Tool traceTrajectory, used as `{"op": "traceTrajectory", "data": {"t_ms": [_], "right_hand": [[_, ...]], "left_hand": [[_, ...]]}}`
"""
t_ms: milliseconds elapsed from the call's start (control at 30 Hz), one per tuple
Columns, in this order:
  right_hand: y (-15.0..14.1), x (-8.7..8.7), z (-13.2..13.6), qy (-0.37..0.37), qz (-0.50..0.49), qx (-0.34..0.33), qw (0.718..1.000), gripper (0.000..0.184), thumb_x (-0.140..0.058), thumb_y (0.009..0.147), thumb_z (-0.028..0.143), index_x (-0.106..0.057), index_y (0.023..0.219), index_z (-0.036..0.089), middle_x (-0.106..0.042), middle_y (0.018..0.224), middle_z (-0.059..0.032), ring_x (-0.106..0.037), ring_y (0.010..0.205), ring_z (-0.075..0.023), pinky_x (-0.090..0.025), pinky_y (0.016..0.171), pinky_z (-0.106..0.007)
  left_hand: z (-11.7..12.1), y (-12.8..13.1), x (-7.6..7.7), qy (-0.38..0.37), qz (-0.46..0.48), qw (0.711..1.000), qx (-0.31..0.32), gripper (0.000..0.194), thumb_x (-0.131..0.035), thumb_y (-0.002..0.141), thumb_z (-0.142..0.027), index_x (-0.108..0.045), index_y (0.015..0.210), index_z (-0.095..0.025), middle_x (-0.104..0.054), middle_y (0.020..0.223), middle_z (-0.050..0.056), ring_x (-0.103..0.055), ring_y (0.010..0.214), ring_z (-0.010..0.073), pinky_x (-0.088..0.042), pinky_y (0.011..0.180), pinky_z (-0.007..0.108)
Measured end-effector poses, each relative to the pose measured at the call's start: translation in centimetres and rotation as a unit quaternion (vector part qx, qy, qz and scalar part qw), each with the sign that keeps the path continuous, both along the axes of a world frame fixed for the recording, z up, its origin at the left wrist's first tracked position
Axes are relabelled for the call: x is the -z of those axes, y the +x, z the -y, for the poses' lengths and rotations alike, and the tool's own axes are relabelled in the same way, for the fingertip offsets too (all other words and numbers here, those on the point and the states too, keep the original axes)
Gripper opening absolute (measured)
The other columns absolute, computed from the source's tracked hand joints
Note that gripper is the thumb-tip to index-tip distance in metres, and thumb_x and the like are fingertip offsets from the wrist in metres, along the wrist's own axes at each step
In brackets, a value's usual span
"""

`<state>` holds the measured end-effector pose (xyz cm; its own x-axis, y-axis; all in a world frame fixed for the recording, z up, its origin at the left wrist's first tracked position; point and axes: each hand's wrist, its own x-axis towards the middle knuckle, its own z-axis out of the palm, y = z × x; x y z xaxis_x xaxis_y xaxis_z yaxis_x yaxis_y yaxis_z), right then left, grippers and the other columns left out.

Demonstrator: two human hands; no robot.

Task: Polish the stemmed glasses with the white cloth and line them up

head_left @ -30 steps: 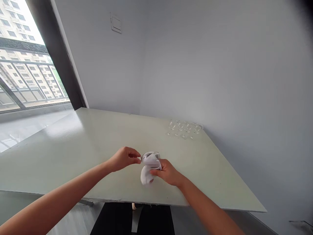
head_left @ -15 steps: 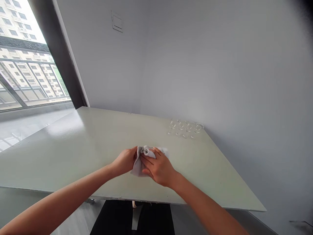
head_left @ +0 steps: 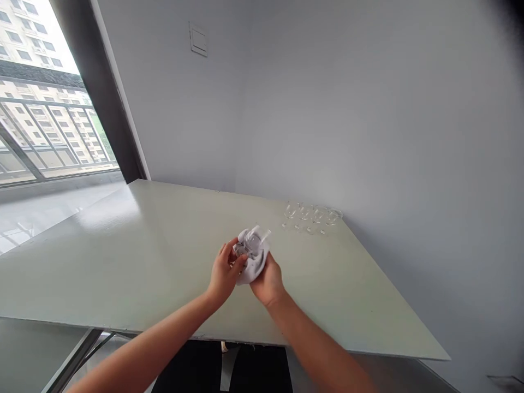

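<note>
Above the table, a small clear stemmed glass [head_left: 254, 242] lies tilted in a white cloth [head_left: 254, 271], its bowl toward the upper right. My left hand [head_left: 224, 271] is closed on the foot or stem end of the glass, thumb and fingers pinching it. From the lower right, my right hand [head_left: 268, 279] cups the cloth under and around the bowl; its fingers are mostly behind the cloth. Several more clear stemmed glasses [head_left: 304, 214] stand grouped near the table's far right corner, apart from both hands.
The pale glossy table [head_left: 176, 229] has its near edge just in front of my legs [head_left: 188, 363]. Grey walls [head_left: 347, 120] meet behind the table and run along its right side. A large window [head_left: 45, 131] with a railing outside is at left.
The cloth has opened out and the glass inside it now shows. My right hand has turned from over the cloth to beneath it. Both hands have lifted slightly.
</note>
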<state>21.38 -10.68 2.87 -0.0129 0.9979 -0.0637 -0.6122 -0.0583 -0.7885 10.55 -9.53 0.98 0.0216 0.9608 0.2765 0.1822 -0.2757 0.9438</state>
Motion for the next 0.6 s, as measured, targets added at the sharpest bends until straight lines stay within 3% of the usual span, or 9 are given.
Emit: {"op": "traceTrajectory", "data": {"t_ms": [100, 200, 267, 433, 533, 600], "right_hand": [[-1.9, 0.7, 1.2, 0.022, 0.018, 0.080, 0.996, 0.035, -0.058, 0.075, 0.046, -0.060, 0.103, 0.025, -0.063, 0.104, -0.0038, -0.056, 0.098, -0.0192, -0.047, 0.074, -0.028], [-2.0, 1.3, 1.2, 0.024, 0.079, 0.124, 0.989, 0.030, -0.057, 0.076, 0.041, -0.059, 0.101, 0.025, -0.062, 0.099, -0.0027, -0.055, 0.092, -0.0162, -0.045, 0.072, -0.026], [-1.3, 1.7, 0.8, 0.017, 0.137, 0.112, 0.984, 0.027, -0.055, 0.077, 0.042, -0.061, 0.092, 0.021, -0.062, 0.086, -0.0025, -0.055, 0.078, -0.0145, -0.044, 0.064, -0.025], [1.7, 2.1, -0.6, 0.019, 0.290, 0.073, 0.954, 0.030, -0.053, 0.077, 0.046, -0.058, 0.073, 0.016, -0.052, 0.061, 0.0016, -0.045, 0.055, -0.0106, -0.036, 0.049, -0.022], [3.5, 1.7, -1.3, 0.035, 0.356, 0.086, 0.930, 0.031, -0.052, 0.077, 0.047, -0.059, 0.076, 0.016, -0.052, 0.061, 0.0020, -0.045, 0.055, -0.0103, -0.037, 0.048, -0.021], [4.5, 1.5, -1.8, 0.035, 0.358, 0.085, 0.929, 0.032, -0.052, 0.077, 0.048, -0.058, 0.078, 0.017, -0.053, 0.062, 0.0024, -0.047, 0.054, -0.0107, -0.038, 0.046, -0.021]], "left_hand": [[0.0, 2.1, 1.1, 0.012, 0.022, 0.996, -0.091, 0.032, -0.051, 0.082, -0.036, -0.059, 0.112, -0.026, -0.047, 0.105, 0.007, -0.052, 0.091, 0.0160, -0.046, 0.081, 0.031], [-0.2, 3.0, 1.4, 0.012, 0.024, 0.995, -0.100, 0.028, -0.050, 0.084, -0.036, -0.062, 0.108, -0.029, -0.039, 0.129, 0.006, -0.041, 0.118, 0.0210, -0.039, 0.095, 0.036], [-0.4, 2.9, 1.1, -0.010, 0.035, 0.997, -0.062, 0.030, -0.048, 0.084, -0.039, -0.059, 0.110, -0.028, -0.042, 0.131, 0.006, -0.042, 0.120, 0.0221, -0.038, 0.097, 0.038], [-1.8, 1.8, -0.6, -0.156, 0.092, 0.981, 0.068, 0.045, -0.056, 0.077, -0.048, -0.051, 0.112, -0.021, -0.061, 0.105, 0.008, -0.059, 0.089, 0.0197, -0.048, 0.073, 0.032], [-2.8, 1.9, -1.5, -0.171, 0.144, 0.966, 0.128, 0.049, -0.068, 0.068, -0.038, -0.050, 0.110, -0.019, -0.061, 0.112, 0.009, -0.060, 0.090, 0.0187, -0.048, 0.072, 0.029], [-3.3, 2.6, -1.9, -0.164, 0.173, 0.961, 0.141, 0.049, -0.071, 0.065, -0.034, -0.051, 0.107, -0.018, -0.060, 0.115, 0.011, -0.061, 0.092, 0.0196, -0.048, 0.071, 0.029]]}}
